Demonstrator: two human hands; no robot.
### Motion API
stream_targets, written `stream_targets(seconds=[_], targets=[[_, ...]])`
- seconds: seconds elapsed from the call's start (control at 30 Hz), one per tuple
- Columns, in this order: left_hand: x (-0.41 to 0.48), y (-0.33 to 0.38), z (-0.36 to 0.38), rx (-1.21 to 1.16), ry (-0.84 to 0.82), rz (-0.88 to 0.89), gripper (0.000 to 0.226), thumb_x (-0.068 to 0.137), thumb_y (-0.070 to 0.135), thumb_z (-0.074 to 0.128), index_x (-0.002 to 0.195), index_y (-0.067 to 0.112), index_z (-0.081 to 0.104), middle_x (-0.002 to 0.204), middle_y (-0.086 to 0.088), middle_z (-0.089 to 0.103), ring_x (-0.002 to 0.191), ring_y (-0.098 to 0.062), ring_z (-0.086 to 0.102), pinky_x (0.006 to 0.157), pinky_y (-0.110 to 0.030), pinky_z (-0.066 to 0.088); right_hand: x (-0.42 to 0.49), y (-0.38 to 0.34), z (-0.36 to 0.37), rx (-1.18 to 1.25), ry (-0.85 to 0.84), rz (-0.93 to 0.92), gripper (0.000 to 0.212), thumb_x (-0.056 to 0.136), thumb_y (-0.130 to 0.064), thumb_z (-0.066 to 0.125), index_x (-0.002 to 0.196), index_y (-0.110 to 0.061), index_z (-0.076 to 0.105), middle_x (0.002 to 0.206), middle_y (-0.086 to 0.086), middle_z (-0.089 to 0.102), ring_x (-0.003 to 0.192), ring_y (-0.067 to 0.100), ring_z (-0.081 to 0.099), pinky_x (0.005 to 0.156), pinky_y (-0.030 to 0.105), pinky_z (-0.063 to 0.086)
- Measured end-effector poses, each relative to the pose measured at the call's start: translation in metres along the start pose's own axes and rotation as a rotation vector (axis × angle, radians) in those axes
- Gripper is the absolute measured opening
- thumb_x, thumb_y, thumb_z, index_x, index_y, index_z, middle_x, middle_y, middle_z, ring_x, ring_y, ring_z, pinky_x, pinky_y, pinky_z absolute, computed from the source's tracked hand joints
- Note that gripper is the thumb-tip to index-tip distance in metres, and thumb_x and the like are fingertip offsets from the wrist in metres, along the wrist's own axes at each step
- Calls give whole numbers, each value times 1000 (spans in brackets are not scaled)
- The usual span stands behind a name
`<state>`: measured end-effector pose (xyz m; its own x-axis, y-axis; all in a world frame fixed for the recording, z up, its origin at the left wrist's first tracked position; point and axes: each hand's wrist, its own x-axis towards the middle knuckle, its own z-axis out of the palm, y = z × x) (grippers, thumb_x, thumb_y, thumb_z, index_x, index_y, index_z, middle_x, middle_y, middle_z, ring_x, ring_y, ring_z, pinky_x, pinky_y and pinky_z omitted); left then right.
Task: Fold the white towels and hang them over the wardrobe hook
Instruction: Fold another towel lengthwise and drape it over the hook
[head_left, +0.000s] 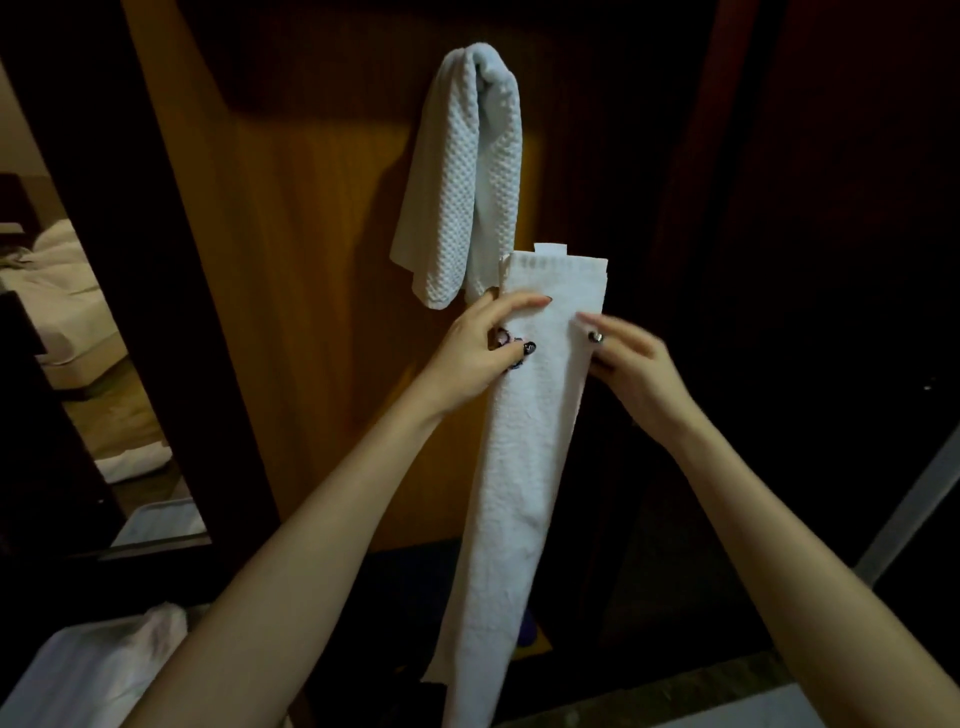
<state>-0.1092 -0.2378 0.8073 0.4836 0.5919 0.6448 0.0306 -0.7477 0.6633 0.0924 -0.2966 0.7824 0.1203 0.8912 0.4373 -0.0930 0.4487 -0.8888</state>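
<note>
Hanging down the middle of the frame, the long folded towel (524, 467) runs as a narrow strip from just below centre to the bottom edge. Its squared top end stands up above both hands. The left hand (483, 348) grips its left edge, fingers curled round the fold and the forefinger laid across the front. The right hand (634, 364) pinches the right edge opposite, thumb on the front; its fingers are blurred. The strip's upper left corner overlaps the lower end of the waffle towel (462, 182). That towel is draped doubled at top centre, and both its tails hang down the wooden panel (311, 260). Cloth covers whatever it hangs on. Right of both towels the frame is dark, with nothing distinct showing. Left of the waffle towel the orange-brown wood runs across to a dark upright edge. Beyond that edge, at the far left, a bed (62, 291) with white linen shows. More white cloth (93, 670) lies in the lower left corner.
</note>
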Motion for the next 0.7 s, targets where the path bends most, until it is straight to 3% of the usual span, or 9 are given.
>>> stream_targets(seconds=[0.13, 0.27, 0.37, 0.47, 0.53, 0.57, 0.63, 0.7], targets=[[13, 9, -8, 3, 2, 20, 50, 86, -6, 60, 129, 19, 55, 111, -3, 47, 67, -2, 44, 69, -13, 48, -18, 29, 9, -92, -104, 133, 30, 86, -1, 62, 93, -25, 80, 102, -5, 74, 99, 7, 67, 80, 19, 51], [17, 9, -18, 1, 12, -17, 52, 89, -6, 58, 136, 14, 50, 123, -7, 48, 90, -16, 48, 77, -7, 45, -15, 21, 17, -99, -157, 106, 28, 84, -6, 68, 101, -27, 78, 112, -3, 72, 108, 12, 66, 82, 18, 52], [23, 6, -27, -4, 0, -62, 55, 90, -5, 57, 141, 13, 45, 127, -4, 46, 94, -16, 47, 84, -15, 46, -9, 13, 25, -143, -228, 81, 30, 88, -7, 66, 106, -28, 76, 117, -2, 71, 112, 16, 65, 85, 22, 53], [32, 4, -36, -49, -14, -105, 59, 92, 4, 58, 145, 20, 38, 120, -2, 44, 89, -15, 49, 85, -28, 49, 0, 6, 35, -128, -149, 32, 34, 89, -2, 59, 100, -28, 78, 111, -4, 72, 106, 14, 67, 81, 21, 53], [31, 1, -35, -115, 26, -93, 67, 94, 10, 59, 150, 27, 27, 122, 7, 43, 88, 0, 56, 84, -20, 49, 7, 2, 40, -71, -59, 37, 41, 88, 6, 54, 95, -27, 78, 103, -8, 74, 96, 9, 69, 73, 19, 53], [26, -3, -31, -145, 46, -80, 71, 94, 12, 59, 151, 28, 20, 133, 11, 41, 97, 9, 56, 86, -16, 47, 11, 0, 41, -43, -20, 47, 43, 87, 10, 53, 95, -25, 78, 100, -9, 74, 91, 9, 69, 70, 19, 53], [8, -17, -17, -203, 61, -103, 79, 93, 16, 61, 151, 31, 9, 147, 4, 38, 120, 3, 51, 97, -22, 46, 17, -2, 41, -3, 39, 75, 43, 86, 12, 50, 96, -21, 76, 96, -7, 75, 86, 11, 71, 68, 22, 55], [-15, -34, 0, -257, 91, -198, 84, 90, 21, 65, 150, 34, 8, 150, -2, 37, 129, -10, 47, 102, -29, 44, 21, -4, 40, 16, 69, 94, 43, 86, 13, 49, 100, -20, 73, 97, -6, 75, 88, 14, 72, 69, 24, 56]])
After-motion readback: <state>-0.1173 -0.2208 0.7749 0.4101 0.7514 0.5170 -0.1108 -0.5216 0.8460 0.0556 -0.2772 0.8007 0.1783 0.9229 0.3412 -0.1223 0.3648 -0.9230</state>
